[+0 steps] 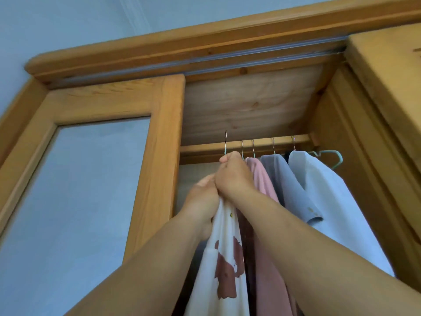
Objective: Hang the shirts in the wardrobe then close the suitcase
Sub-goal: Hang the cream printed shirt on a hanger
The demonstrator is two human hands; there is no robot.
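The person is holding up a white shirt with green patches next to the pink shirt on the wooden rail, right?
Not quite. The head view shows the white shirt has reddish-brown patches, not green. Both the left hand and the right hand grip it, next to the pink shirt on the wooden rail.

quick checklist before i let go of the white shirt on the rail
1. Hook over the rail: ok, it rises above the rail's top edge like the others.
2. White shirt seated on its hanger: cannot tell, both hands cover the shoulders.
3. Grip: ok, the left hand holds the shirt and the right hand grips near the hanger's neck.
4. Room on the rail: ok, the hook has its own spot left of the pink shirt.
5. Neighbours: not ok, the white shirt presses against the pink one.
6. Suitcase ready to close: cannot tell, not in view.
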